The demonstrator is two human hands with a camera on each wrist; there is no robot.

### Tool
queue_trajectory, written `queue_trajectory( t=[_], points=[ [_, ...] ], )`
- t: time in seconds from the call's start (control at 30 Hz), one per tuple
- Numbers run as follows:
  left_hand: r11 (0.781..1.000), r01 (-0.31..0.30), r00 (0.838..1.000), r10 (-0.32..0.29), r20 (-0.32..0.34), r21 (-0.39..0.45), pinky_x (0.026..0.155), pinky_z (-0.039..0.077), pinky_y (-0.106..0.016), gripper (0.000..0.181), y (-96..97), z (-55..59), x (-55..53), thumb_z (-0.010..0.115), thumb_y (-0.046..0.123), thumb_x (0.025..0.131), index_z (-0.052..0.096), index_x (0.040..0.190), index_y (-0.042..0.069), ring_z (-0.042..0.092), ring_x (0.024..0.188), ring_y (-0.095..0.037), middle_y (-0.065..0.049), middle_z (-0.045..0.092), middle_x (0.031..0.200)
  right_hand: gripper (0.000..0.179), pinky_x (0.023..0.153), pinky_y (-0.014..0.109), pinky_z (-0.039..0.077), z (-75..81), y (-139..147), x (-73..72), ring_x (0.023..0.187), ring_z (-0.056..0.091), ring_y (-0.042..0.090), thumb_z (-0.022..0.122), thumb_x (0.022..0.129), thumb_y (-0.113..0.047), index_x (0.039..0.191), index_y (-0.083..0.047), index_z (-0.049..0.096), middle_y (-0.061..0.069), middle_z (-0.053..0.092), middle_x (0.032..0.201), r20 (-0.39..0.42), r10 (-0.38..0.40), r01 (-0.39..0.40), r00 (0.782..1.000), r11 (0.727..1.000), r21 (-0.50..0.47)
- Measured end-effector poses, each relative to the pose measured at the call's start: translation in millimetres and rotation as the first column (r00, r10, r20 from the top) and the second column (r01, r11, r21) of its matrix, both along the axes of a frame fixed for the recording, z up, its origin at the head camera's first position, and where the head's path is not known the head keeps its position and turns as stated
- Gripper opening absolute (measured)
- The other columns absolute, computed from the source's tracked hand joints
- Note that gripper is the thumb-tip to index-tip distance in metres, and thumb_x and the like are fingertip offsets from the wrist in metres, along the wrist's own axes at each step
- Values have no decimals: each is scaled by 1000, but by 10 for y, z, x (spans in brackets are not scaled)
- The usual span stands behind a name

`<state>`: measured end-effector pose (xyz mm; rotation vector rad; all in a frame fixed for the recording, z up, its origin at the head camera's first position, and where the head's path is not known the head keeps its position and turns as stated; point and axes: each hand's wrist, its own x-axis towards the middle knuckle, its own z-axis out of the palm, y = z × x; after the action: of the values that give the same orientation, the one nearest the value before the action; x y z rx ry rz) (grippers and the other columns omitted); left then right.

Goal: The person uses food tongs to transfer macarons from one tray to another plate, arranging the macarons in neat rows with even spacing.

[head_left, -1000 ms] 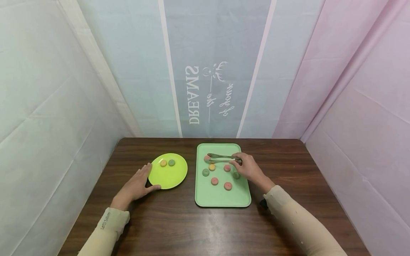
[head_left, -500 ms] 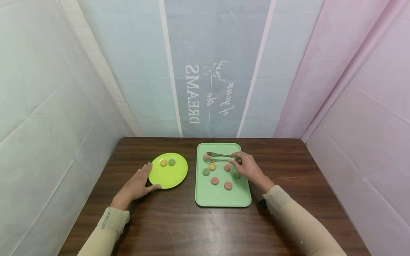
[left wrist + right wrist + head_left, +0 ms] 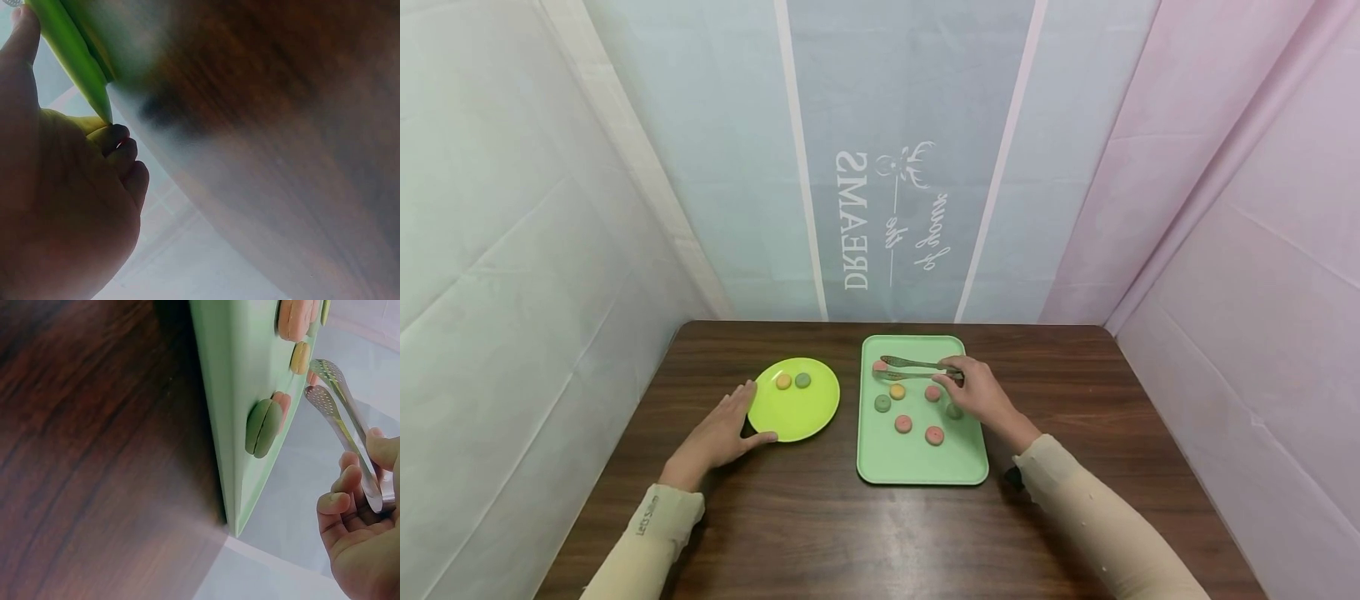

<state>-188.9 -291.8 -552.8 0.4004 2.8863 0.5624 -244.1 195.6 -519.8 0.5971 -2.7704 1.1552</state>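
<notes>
In the head view my left hand (image 3: 718, 429) rests at the left rim of a lime-yellow plate (image 3: 793, 417), fingers extended and thumb spread along the edge. A yellow macaron (image 3: 783, 381) and a green macaron (image 3: 802, 380) lie on that plate. My right hand (image 3: 981, 396) holds metal tongs (image 3: 917, 375) over a light green tray (image 3: 917, 467). The tongs point left with their arms apart, and their perforated tips lie either side of a pink macaron (image 3: 879, 366). In the right wrist view, thumb and fingers pinch the tongs (image 3: 353, 434) near their joined end.
On the tray also lie a yellow macaron (image 3: 897, 392), a green macaron (image 3: 882, 403), several pink macarons (image 3: 903, 424) and a green macaron (image 3: 953, 410) beside my right hand. Plate and tray stand apart on a dark wooden table (image 3: 820, 533). Fabric hangs behind.
My right hand and the tongs have shifted slightly left. The pink macaron by the tips has moved a little left and back on the tray. My left hand has stayed in place.
</notes>
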Motion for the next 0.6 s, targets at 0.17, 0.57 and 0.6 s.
queue_trajectory(
  t=[0.17,0.57,0.6],
  points=[
    [1000,-1,1000,1,3,0,133,17,-61,118,-2,11,-1,69,69,96,14,169,-6,19,162,-47,-29,16,175,34,82,44,64,20,-22,-2,97,72,24,75,105,-25,132,-4,73,12,73,118,-7,9,-9,1000,1000,-7],
    [1000,-1,1000,1,15,1,134,18,-60,119,6,36,7,68,70,96,14,170,-6,19,162,-47,-29,16,175,34,80,43,64,36,-108,-20,95,73,22,75,105,-25,131,-3,74,11,75,115,-31,15,-16,999,1000,-17],
    [1000,-5,1000,5,20,-1,134,17,-59,119,7,36,6,69,70,96,13,170,-5,18,162,-46,-28,16,176,34,80,43,64,40,-117,-18,95,73,22,75,105,-25,131,-3,74,11,75,115,-30,15,-16,999,1000,-18]
  ],
)
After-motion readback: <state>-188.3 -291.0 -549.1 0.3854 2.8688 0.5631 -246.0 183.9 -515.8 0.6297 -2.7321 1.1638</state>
